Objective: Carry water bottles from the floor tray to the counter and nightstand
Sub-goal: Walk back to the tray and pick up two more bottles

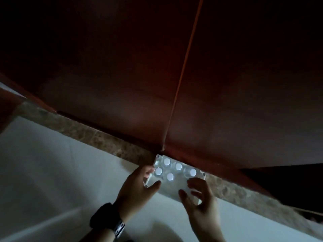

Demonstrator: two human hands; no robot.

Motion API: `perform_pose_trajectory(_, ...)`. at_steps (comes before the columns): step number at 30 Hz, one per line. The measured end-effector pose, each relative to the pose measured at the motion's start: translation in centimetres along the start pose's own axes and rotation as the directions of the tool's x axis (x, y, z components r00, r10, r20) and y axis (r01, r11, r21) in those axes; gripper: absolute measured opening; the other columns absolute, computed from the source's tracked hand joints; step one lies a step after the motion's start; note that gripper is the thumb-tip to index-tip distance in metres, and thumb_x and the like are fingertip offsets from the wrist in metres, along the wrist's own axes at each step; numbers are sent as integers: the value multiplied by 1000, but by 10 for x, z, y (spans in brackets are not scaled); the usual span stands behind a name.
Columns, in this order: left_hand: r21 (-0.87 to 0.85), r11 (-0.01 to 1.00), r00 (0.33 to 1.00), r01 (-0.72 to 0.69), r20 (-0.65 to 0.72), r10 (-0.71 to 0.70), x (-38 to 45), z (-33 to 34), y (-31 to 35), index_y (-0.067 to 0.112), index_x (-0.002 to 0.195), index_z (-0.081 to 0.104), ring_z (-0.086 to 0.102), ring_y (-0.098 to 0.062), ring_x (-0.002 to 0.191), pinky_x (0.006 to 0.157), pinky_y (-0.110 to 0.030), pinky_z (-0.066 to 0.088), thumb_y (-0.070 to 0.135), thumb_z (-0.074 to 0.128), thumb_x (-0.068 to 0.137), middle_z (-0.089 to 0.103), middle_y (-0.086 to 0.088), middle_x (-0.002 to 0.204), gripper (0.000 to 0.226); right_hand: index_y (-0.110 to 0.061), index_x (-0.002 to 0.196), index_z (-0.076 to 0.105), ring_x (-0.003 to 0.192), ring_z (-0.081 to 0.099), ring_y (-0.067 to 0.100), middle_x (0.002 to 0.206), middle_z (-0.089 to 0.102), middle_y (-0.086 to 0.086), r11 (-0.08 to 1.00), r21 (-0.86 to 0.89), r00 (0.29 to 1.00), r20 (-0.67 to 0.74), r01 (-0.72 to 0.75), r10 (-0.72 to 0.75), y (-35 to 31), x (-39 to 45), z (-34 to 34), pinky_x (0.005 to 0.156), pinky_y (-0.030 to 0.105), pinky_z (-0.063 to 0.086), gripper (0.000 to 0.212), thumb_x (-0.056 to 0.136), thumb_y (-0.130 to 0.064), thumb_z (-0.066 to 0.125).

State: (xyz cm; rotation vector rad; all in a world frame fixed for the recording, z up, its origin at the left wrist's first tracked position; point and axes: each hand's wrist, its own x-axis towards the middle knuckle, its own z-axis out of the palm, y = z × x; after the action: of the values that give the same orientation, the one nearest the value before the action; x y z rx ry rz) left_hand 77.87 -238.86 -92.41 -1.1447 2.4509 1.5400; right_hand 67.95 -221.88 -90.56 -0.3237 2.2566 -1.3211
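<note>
Dim light, view tilted. Nearest: a dark wristband with a watch (pixel 111 220) on the left forearm. Pale floor (pixel 52 172) fills the lower frame, smooth, with a faint lighter streak running lower left.

Left hand (pixel 138 186) sits at the left end of the tray (pixel 172 188), thumb laid over the near corner, fingers curled round the end edge by the bottles; it pinches the tray's edge. Right hand (pixel 199 201) is at the tray's near right part, fingers spread and bent, thumb out; fingertips lie over the tray surface, but whether they press it or hover I cannot tell.

The tray is a clear rectangular piece lying on the floor, its far end against the stone strip. Five white-capped water bottles (pixel 178 166) stand upright on its far half, close together, seen from above.

Behind: a mottled brown stone strip (pixel 97 135) crosses diagonally. Beyond it, dark reddish-brown wooden panels (pixel 122 67), divided by a thin lighter seam (pixel 183 74) running down to the tray's far corner. Far right falls to black.
</note>
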Motion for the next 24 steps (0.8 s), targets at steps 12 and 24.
perform_pose_trajectory(12, 157, 980, 990, -126, 87, 113, 135, 143, -218, 46, 129, 47, 67, -6, 100, 85, -29, 55, 33, 81, 71, 70, 19, 108, 68, -25, 123, 54, 113, 53, 9, 118, 55, -17, 966, -257, 984, -167, 10, -55, 245, 89, 165, 87, 23, 43, 64, 67, -20, 83)
perform_pose_trajectory(24, -9, 957, 957, -289, -31, 288, 61, 85, -116, 34, 103, 64, 66, -4, 91, 76, -23, 54, 40, 87, 63, 69, 16, 95, 47, -40, 106, 42, 95, 65, 19, 101, 66, -11, 982, -190, 998, -65, -24, 11, 149, 47, 98, 76, 36, 52, 52, 71, -35, 80)
